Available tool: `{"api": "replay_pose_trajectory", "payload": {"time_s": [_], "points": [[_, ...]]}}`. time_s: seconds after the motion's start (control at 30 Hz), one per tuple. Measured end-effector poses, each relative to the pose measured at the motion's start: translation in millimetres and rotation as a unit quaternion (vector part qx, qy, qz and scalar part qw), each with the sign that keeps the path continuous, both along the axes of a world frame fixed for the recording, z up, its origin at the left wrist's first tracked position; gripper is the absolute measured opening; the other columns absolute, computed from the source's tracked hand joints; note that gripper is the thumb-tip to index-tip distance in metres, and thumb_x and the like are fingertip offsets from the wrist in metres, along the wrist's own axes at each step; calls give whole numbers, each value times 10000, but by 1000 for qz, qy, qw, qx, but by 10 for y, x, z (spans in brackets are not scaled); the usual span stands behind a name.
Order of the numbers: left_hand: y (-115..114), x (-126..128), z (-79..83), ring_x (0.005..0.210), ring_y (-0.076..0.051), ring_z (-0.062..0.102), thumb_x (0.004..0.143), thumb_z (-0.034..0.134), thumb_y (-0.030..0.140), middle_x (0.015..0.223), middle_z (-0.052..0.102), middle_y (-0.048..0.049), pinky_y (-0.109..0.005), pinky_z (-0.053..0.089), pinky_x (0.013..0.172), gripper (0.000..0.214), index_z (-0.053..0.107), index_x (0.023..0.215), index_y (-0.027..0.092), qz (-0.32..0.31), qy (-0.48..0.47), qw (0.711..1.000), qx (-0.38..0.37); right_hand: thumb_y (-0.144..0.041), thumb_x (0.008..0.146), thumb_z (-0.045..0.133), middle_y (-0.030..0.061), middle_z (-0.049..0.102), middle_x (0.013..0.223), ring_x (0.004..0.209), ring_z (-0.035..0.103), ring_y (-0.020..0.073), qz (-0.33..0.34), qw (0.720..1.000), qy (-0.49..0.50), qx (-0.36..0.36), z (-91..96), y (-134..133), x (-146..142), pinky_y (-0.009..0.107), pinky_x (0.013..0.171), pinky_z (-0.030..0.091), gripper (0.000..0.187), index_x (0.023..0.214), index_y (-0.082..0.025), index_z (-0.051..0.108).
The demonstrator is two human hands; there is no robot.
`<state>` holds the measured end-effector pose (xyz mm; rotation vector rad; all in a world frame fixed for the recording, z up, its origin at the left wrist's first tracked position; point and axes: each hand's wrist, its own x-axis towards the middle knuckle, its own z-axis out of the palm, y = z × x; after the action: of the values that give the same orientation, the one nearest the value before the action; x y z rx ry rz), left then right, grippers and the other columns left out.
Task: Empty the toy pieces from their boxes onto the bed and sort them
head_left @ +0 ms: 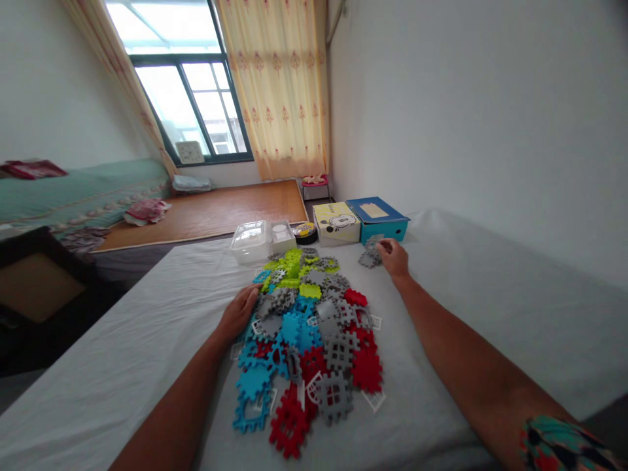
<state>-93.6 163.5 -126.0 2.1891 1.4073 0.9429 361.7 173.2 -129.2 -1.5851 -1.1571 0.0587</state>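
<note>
A heap of toothed plastic building pieces in blue, red, grey and lime green covers the middle of the bed-like surface. My left hand (239,310) lies flat at the heap's left side, its fingertips against grey and green pieces. Off to the right, my right hand (393,256) pinches a grey toothed building piece (371,252) just in front of the blue box. Nearest me are a red piece (289,424), a blue square frame piece (252,411) and a grey window piece (334,398). Small white window inserts (374,400) lie scattered among them.
Behind the heap stand a clear plastic container (250,242), a round black-and-yellow tin (305,233), a yellow cartoon box (337,224) and a blue box (380,219). A white wall (481,131) runs along the right. Farther back is a brown mat (235,206) under the window.
</note>
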Motion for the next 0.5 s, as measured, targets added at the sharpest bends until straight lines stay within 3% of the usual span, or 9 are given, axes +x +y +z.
{"api": "replay_pose_trajectory", "payload": {"time_s": [0.13,0.23,0.37,0.43,0.5], "points": [[-19,-9,11,1204,-244,556,906,309,594,1253,636,-82,-438,384,1093,588,628,1190,190,2,2,1000,2,-472,822,468,127,712,1024,809,664,228,-78,996,2,-53,-32,-7,388,353,789,503,426,1022,-152,667],[-13,-17,5,1209,-247,552,907,312,590,1258,631,-86,-439,384,1092,586,624,1194,186,3,5,1000,-1,-482,871,393,102,722,877,804,654,228,-99,991,-53,-70,-49,-60,429,332,780,479,429,879,-175,694],[-1,-20,-8,1221,-244,541,912,316,574,1276,617,-88,-437,371,1103,577,613,1211,180,4,12,1000,-5,-522,920,329,45,680,656,674,635,196,80,981,-99,-149,-91,-95,258,292,684,467,520,705,-206,681],[0,-15,-11,1219,-244,541,912,314,578,1276,617,-83,-439,369,1105,574,615,1209,190,5,11,1000,-5,-489,922,365,42,713,757,746,642,194,149,967,-135,-156,-103,-89,161,290,713,469,458,771,-216,699],[-4,-9,-12,1224,-242,536,911,305,584,1277,615,-83,-438,364,1108,581,614,1210,194,4,6,1000,-7,-430,916,405,44,727,887,832,640,198,155,965,-171,-128,-83,-79,65,302,773,466,367,873,-223,705]]}}
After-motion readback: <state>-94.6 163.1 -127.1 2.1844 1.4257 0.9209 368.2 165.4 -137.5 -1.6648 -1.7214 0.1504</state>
